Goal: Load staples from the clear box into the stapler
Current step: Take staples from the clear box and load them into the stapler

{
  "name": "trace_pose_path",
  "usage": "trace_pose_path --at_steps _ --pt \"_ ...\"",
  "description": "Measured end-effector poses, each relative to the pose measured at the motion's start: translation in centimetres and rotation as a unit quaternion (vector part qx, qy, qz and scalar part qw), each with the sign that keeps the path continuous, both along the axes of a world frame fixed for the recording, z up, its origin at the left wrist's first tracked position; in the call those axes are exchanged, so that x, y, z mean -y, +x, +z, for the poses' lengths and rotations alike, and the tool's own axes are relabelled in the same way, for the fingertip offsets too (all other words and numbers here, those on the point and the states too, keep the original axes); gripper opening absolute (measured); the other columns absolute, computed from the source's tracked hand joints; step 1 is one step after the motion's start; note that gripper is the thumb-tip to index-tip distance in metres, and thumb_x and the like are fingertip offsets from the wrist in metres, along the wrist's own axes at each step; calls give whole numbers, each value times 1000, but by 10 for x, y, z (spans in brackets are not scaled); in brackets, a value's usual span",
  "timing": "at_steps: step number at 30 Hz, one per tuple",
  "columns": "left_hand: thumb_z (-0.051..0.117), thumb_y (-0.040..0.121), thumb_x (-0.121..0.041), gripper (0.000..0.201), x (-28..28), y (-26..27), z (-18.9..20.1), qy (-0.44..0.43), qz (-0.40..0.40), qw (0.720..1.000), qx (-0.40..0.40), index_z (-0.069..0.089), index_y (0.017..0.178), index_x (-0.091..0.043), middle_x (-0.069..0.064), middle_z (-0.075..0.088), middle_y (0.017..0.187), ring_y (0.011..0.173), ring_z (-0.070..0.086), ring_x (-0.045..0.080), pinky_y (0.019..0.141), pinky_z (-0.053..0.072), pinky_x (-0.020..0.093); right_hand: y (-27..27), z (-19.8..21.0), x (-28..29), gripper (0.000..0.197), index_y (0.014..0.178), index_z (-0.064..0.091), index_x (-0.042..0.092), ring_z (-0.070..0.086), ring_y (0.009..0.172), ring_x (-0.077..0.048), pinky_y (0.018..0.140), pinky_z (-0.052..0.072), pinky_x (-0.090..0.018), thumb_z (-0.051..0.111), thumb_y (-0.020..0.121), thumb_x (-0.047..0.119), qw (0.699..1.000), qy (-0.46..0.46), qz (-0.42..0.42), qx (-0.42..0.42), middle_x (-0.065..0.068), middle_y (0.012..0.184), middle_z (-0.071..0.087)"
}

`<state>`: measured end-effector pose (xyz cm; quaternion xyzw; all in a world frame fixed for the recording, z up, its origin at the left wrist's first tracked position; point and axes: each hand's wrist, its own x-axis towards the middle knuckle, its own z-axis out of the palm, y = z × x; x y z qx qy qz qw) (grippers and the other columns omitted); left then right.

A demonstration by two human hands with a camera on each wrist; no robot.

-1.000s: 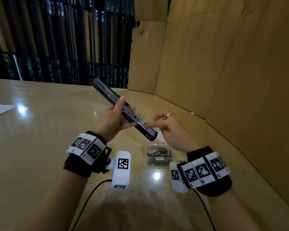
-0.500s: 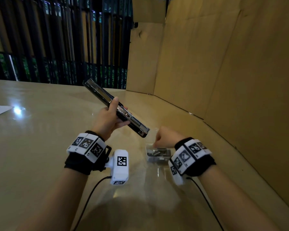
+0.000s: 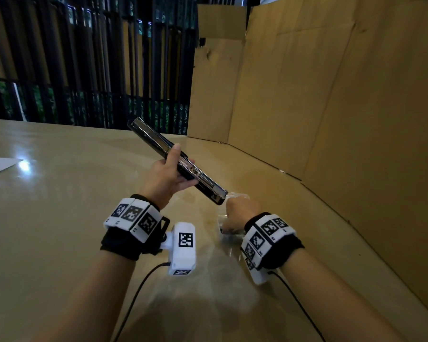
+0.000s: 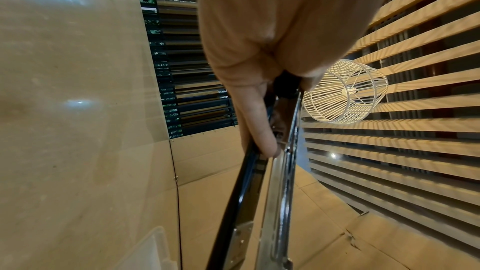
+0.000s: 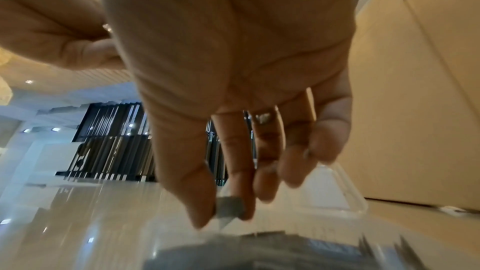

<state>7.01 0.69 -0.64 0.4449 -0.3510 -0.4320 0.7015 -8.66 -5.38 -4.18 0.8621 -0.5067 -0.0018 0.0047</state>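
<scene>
**Staple strip pinched over the clear box**

Left hand [image 3: 164, 177] wrapped around the long black and chrome stapler [image 3: 176, 164], opened flat, held tilted above the glossy beige table [image 3: 59, 218]. Right hand [image 3: 241, 211] down at the small clear plastic box [image 3: 229, 236] on the table, thumb and forefinger pinching a short grey strip of staples [image 5: 230, 209]; other fingers loosely bent. More staples blurred in the box below.

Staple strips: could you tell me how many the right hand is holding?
1: a grey staple strip pinched in the right hand, just above the clear box. More lie blurred in the box, uncountable.
</scene>
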Motion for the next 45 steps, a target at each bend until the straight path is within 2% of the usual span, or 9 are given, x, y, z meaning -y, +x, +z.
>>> trace_pose_path --at_steps 4,10,14,17,27,31,36,41,45 --pt "42 95 -42 57 -1 0 1 0 -1 1000 -4 47 121 8 21 59 112 91 64 25 60 60 23 -18 9 5 27 91 65 9 63 79 -21 81 56 -38 62 83 35 985 53 -77 146 -13 88 68" --pt "41 95 -40 60 -2 -5 1 14 -8 1000 -5 44 129 10 28 57 126 87 63 24 54 59 22 -37 40 -32 2 79 65 18 53 62 -2 53 43 -5 66 81 20 888 -23 27 459 10 67 58" --pt "40 95 -40 49 -1 -11 -1 10 -26 1000 8 51 115 3 19 61 109 80 66 18 56 60 21 -27 40 -41 6 80 68 18 55 61 -9 57 48 -24 68 77 23 902 -71 53 423 5 75 63" --pt "39 96 -41 54 0 -13 -1 2 -33 999 16 51 120 5 21 62 110 77 68 16 55 59 20 -20 35 -44 11 81 71 18 55 62 -18 61 51 -37 67 76 27 912 -107 66 390 -4 83 68" --pt "36 96 -41 49 -3 -19 1 -2 -40 999 9 53 111 3 19 64 102 82 67 20 58 60 21 -18 32 -46 12 80 73 15 47 65 -11 54 37 -24 66 78 24 895 -158 85 408 -3 78 67" --pt "37 96 -40 59 -3 -21 1 -5 -30 999 16 47 124 11 26 60 117 87 66 21 61 61 22 -16 29 -47 14 86 74 14 48 72 -11 59 42 -28 66 78 22 886 -165 81 426 -2 79 67" --pt "37 96 -39 61 -3 -23 1 -3 -25 1000 10 45 128 12 28 59 122 85 66 21 59 60 21 -13 25 -45 13 81 74 14 44 77 -11 53 30 -15 65 77 21 887 -194 69 413 -3 79 69" --pt "38 96 -40 60 -2 -21 0 4 -27 1000 5 47 125 11 25 61 114 80 67 18 56 60 20 -11 26 -48 9 75 72 12 57 77 -19 63 47 -34 65 75 17 879 -161 56 446 -3 75 66" --pt "38 96 -41 57 -2 -21 0 10 -31 999 6 50 122 9 24 61 111 81 66 20 54 59 19 -13 29 -49 9 78 72 12 55 73 -15 65 48 -35 65 76 18 885 -137 54 441 2 75 61"
